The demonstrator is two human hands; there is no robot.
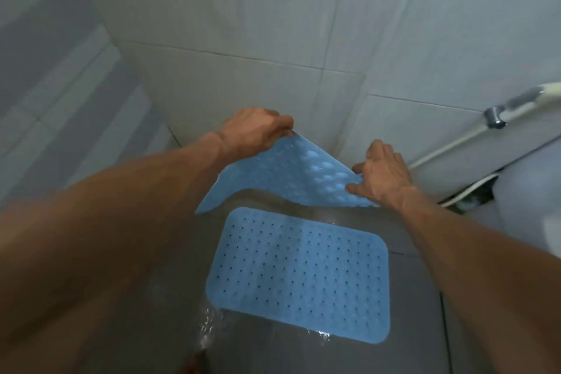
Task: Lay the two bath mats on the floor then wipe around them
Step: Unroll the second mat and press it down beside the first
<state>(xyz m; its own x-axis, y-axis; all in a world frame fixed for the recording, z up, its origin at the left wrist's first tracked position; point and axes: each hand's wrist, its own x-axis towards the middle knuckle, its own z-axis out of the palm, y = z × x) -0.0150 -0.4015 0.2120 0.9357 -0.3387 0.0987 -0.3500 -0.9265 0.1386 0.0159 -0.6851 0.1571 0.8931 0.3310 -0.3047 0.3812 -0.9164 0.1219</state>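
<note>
One light blue rubber bath mat point(299, 275) with rows of small holes lies flat on the wet grey floor point(413, 313). A second blue mat point(285, 176) hangs in the air just beyond it, close to the tiled wall, its sucker-cup underside facing me. My left hand point(255, 132) pinches its upper left corner. My right hand point(381, 176) grips its right edge lower down, so the mat slopes and its lower left corner droops toward the floor.
White tiled walls point(243, 39) close in ahead and on the left. A spray hose with a chrome fitting point(498, 118) hangs on the right wall above a white toilet point(531, 200). Water glistens on the floor by the flat mat's near edge.
</note>
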